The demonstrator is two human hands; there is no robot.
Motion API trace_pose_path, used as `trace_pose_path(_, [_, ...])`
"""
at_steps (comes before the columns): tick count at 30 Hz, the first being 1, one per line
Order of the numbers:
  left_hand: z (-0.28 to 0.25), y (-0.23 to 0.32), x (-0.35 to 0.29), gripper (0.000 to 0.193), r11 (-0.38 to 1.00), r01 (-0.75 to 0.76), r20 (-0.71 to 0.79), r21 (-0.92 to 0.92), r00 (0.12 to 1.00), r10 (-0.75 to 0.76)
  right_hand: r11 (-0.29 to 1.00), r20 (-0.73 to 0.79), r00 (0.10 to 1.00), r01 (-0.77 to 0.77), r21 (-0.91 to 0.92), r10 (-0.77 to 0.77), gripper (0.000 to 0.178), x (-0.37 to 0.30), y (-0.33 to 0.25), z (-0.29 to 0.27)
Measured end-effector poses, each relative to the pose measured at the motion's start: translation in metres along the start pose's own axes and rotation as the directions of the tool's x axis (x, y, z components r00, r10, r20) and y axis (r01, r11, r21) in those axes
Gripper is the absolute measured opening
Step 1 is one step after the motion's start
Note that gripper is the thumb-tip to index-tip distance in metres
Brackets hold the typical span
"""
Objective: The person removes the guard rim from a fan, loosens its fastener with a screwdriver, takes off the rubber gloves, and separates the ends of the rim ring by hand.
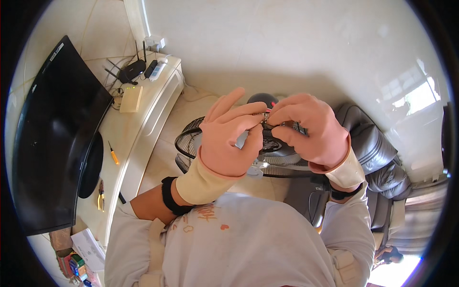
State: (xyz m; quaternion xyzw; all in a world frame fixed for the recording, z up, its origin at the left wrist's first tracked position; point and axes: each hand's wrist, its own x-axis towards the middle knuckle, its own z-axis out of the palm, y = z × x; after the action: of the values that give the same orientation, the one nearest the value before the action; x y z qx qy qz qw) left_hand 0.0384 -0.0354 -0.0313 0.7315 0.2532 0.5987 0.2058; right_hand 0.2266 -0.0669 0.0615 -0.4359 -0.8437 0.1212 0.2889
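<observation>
Both of my hands wear pink gloves with cream cuffs and meet in front of me. My left hand [229, 138] is closed in a pinch, thumb against forefinger, its other fingers raised. My right hand [310, 126] pinches from the other side. Between the fingertips sits a small metal piece [266, 117], too small to name, and both hands seem to grip it. Below and behind them stands a fan with a black wire grille [187, 138], its middle partly hidden by my gloves. A dark rounded part [259, 98] rises behind the fingers.
On my left, a cream TV cabinet [128, 148] bears a large black screen [60, 138], a router [132, 71], a yellow-handled screwdriver [114, 155] and pliers [101, 196]. To the right, a dark leather sofa [373, 148] lines the glossy wall. A white box [88, 248] lies lower left.
</observation>
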Motion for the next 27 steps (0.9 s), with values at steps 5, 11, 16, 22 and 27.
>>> trace_pose_path(5, [0.002, 0.001, -0.002, 0.015, 0.999, -0.03, -0.04, 0.036, 0.999, 0.031, 0.991, 0.031, 0.996, 0.085, -0.107, -0.082, 0.01, 0.003, -0.001, 0.001])
trace_pose_path(11, [0.004, 0.007, -0.008, 0.02, 1.0, -0.002, -0.065, 0.017, 0.998, 0.003, 0.991, 0.01, 0.993, 0.119, -0.061, -0.118, 0.009, 0.005, -0.004, 0.002])
trace_pose_path(16, [-0.002, 0.008, -0.007, 0.023, 0.996, -0.026, 0.003, 0.089, 1.0, 0.025, 0.992, 0.001, 0.995, 0.098, -0.084, -0.098, 0.01, 0.002, -0.003, 0.004])
trace_pose_path(22, [0.002, 0.006, -0.01, 0.024, 0.997, -0.013, -0.037, 0.079, 0.999, 0.016, 0.992, -0.008, 0.995, 0.094, -0.083, -0.094, 0.011, 0.002, 0.0, 0.004])
trace_pose_path(27, [0.004, 0.001, -0.009, 0.03, 0.99, -0.103, -0.064, 0.092, 0.992, 0.109, 0.993, -0.02, 0.995, 0.098, -0.061, -0.099, 0.012, -0.001, 0.003, 0.005])
